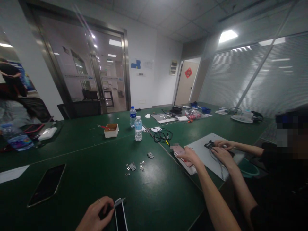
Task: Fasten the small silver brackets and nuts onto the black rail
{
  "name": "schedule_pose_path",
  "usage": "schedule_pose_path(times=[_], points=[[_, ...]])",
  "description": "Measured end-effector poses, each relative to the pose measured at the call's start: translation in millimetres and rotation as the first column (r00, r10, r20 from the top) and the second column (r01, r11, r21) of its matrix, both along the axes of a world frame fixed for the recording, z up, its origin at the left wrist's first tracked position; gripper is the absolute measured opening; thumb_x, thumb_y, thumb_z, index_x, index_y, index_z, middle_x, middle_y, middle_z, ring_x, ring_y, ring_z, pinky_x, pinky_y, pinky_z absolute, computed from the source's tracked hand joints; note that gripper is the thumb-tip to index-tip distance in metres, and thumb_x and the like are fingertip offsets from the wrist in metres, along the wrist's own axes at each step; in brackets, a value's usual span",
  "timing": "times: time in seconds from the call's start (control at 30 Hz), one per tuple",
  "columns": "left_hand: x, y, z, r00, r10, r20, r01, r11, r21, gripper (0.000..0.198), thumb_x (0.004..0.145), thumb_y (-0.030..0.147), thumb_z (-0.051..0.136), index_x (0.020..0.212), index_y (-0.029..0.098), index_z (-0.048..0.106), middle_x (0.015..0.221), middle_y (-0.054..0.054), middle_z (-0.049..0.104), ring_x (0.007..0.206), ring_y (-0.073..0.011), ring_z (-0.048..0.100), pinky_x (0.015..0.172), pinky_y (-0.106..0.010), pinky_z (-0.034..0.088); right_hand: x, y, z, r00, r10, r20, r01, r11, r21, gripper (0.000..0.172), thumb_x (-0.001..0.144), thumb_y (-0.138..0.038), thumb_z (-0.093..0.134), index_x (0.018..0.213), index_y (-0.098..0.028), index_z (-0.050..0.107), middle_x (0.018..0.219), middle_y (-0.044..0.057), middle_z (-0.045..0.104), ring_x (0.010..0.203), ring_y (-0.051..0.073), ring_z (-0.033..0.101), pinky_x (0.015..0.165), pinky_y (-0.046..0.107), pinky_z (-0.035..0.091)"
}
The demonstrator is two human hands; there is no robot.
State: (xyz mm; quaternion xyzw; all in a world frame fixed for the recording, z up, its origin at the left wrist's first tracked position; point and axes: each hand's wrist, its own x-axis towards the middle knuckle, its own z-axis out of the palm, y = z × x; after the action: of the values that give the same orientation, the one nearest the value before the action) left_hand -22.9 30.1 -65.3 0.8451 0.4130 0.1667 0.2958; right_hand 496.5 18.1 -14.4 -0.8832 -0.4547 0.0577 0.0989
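Note:
At the bottom of the head view, my left hand point(99, 210) is closed, its thumb and fingertips pinched at a small grey metal piece point(119, 202). That piece sits at the top end of a narrow black slab with a white rim point(121, 218), cut off by the lower edge. Stretched far to the right, my right hand point(191, 155) grips a pink phone point(179, 150) near a white board's left edge. Something pale and flat point(191, 169) lies under the phone. Between my hands are metal brackets point(132, 166) and several small nuts point(141, 166).
On the right, a co-worker's hands point(223, 154) handle a black part with a cable on the white board point(214, 141). Two water bottles point(138, 130), a small box point(111, 131) and coiled cables point(161, 136) stand or lie ahead. A dark phone point(48, 184) lies left.

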Motion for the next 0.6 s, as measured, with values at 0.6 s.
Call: schedule_pose_path(times=[0.6], points=[[-2.1, 2.5, -6.6, 1.0, -0.009, 0.028, 0.008, 0.999, 0.036, 0.019, 0.085, 0.036, 0.056, 0.094, 0.026, 0.068, 0.088, 0.001, 0.067, 0.069, -0.0161, 0.059, 0.064, -0.022, 0.049, 7.1, 6.5, -1.7, 0.997, -0.057, -0.052, 0.06, 0.997, 0.057, 0.063, 0.057, -0.053, 0.074, 0.11, -0.021, 0.063, 0.11, 0.016, 0.063, 0.093, 0.027, 0.062, 0.072, 0.033, 0.043]])
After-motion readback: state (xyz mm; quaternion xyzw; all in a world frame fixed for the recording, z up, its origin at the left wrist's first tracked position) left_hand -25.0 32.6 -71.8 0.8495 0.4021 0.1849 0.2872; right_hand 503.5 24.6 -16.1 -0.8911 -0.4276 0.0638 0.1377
